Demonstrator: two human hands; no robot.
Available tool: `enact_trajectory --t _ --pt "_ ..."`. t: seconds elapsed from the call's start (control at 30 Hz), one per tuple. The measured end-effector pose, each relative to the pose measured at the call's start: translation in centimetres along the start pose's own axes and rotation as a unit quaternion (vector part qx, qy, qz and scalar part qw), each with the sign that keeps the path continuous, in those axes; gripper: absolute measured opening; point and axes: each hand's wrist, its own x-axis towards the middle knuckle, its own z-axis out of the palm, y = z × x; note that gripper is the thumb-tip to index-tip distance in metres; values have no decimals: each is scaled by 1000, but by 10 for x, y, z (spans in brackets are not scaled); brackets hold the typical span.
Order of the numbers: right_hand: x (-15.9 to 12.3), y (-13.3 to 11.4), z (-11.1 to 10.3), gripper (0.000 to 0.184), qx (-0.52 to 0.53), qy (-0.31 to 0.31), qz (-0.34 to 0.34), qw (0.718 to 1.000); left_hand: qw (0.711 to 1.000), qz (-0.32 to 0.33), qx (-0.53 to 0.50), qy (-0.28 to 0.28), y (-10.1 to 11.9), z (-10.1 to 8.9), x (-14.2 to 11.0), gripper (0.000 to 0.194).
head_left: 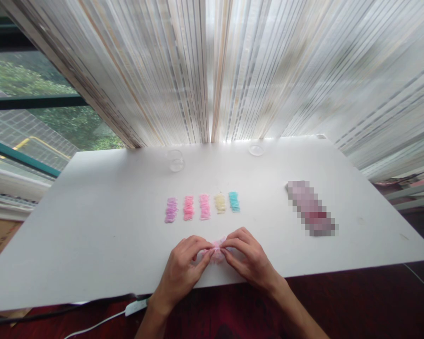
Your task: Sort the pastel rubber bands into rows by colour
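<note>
Pink pile: a loose heap of small pale pink pieces (217,257), at lower centre of the frame, on the white table (92,226).
Hands: left hand (185,261) and right hand (250,256) meet over the pile from either side, thumbs and forefingers drawn together in it; whether they grip a piece, I cannot tell.
Coloured stacks: five in a row at the middle of the frame, left to right purple (171,210), deep pink (188,208), light pink (205,207), pale yellow (220,203), turquoise (234,202).
Clear dishes: one pair (177,165) at upper centre; another dish (256,150) right of it.
Blurred object: pinkish, pixelated (311,207), right of centre.
Backdrop: striped curtain (183,70) across the top.
</note>
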Motion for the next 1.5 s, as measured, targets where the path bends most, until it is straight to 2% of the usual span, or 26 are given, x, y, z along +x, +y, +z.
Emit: enact_trajectory --t 0.3,0.43,0.57,0.63,0.83,1.13,1.5 --pt "2 -2 2 15 -6 16 -5 1000 999 5 -7 35 -5 -5 1 8" --pt "2 4 -6 17 -29 46 -3 999 994 -18 27 105 -23 -27 0 7" --pt "-2 15 -15 18 -57 58 11 997 974 -46 93 201 -48 -55 -3 8" --pt "-4 19 -18 16 -66 62 17 996 966 -62 103 227 -59 -66 -4 10" --pt "-4 22 -18 15 -70 55 30 996 968 -105 113 198 -76 -72 -2 20" --pt "-5 24 -18 13 -64 48 45 996 964 -84 172 182 -81 -65 -1 23" --pt "-5 25 -18 13 -61 43 48 996 965 -81 183 173 -85 -61 2 29"
